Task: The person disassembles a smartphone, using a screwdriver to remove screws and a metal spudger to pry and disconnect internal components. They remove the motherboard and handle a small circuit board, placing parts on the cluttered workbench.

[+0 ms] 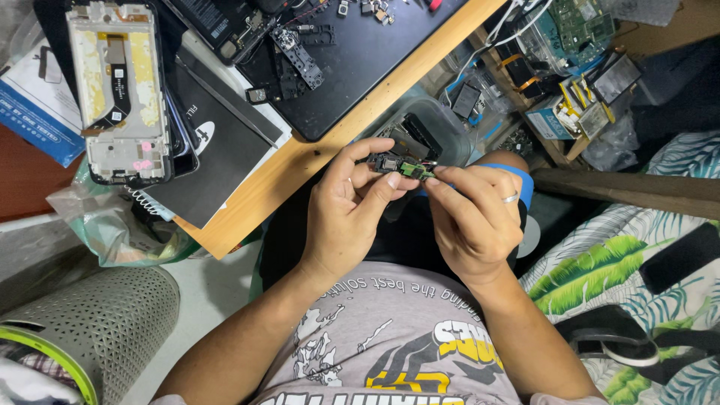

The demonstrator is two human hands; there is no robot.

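Hands meet in the middle, just past the edge of the wooden table [247, 217]. The left hand [346, 217] pinches a small phone circuit board [397, 166] between thumb and fingers, likely to keep it from wobbling. The right hand [471, 221] pinches the board's other end with its fingertips, and a ring shows on one finger. Both wrists bend inward, palms facing each other, so the board sits up high where the person can see it well. A phone frame [120, 90] with its inside showing lies well apart on the table, by a black mat [360, 60] with loose little parts.
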